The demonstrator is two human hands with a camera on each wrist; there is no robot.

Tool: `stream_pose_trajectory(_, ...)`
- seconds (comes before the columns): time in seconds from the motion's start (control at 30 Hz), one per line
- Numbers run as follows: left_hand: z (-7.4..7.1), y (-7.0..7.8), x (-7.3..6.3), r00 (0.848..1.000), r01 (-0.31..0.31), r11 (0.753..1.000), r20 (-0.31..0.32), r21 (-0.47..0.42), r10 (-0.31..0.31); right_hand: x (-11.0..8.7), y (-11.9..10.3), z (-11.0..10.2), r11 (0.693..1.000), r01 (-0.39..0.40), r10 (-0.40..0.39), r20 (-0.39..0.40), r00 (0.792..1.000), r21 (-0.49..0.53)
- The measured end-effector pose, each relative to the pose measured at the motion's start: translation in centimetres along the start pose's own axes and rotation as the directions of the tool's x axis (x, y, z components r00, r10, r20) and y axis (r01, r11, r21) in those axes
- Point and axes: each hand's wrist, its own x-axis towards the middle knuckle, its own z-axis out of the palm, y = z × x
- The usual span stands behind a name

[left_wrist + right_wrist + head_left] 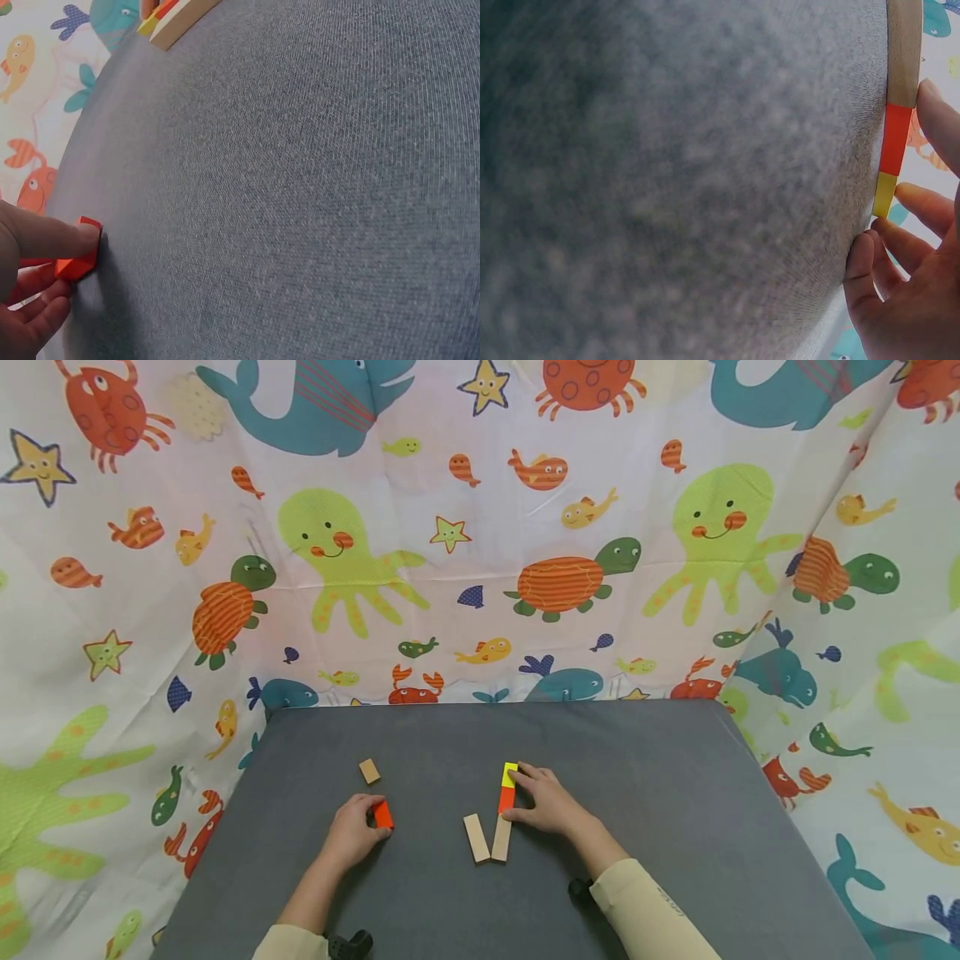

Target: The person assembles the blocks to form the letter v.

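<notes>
On the left side of the grey table, my left hand [352,831] pinches a red-orange block [383,815] between thumb and fingers; the left wrist view shows the thumb over this block [79,262]. Just beyond it lies a short plain wooden block [370,771]. My right hand [551,802] touches a row with its fingertips: a yellow block [510,774] at the far end, a red block [507,799], then a long wooden block [501,839]. In the right wrist view the thumb meets the wooden block [904,52] near the red block [896,140], and fingertips touch the yellow block [884,195].
A second long wooden block [476,839] lies left of the row, slanting so the near ends meet in a V. The grey table [637,760] ends at a patterned sea-animal curtain [480,527] behind and at the sides.
</notes>
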Motion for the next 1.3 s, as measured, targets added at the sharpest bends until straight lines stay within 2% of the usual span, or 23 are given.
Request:
stream_pose_trajectory(0.27,0.0,1.1,0.2,0.999,-0.011,0.998,-0.034,-0.056,0.009,0.0,-0.2,0.0,1.000,-0.017,0.017,0.002,1.000,0.002)
stream_pose_trajectory(0.9,0.3,3.6,0.8,1.000,-0.019,0.982,-0.024,-0.186,0.015,-0.4,-0.4,0.3,1.000,0.006,-0.006,-0.008,1.000,-0.006)
stream_pose_trajectory(1.17,0.5,4.2,0.9,0.995,-0.088,0.977,-0.063,-0.194,0.077,-0.4,-0.6,0.1,0.999,-0.032,0.032,0.008,0.999,0.007)
stream_pose_trajectory(1.3,0.6,4.5,1.0,0.992,-0.113,0.977,-0.081,-0.180,0.100,-0.3,-0.6,0.0,1.000,-0.027,0.027,0.008,1.000,0.003)
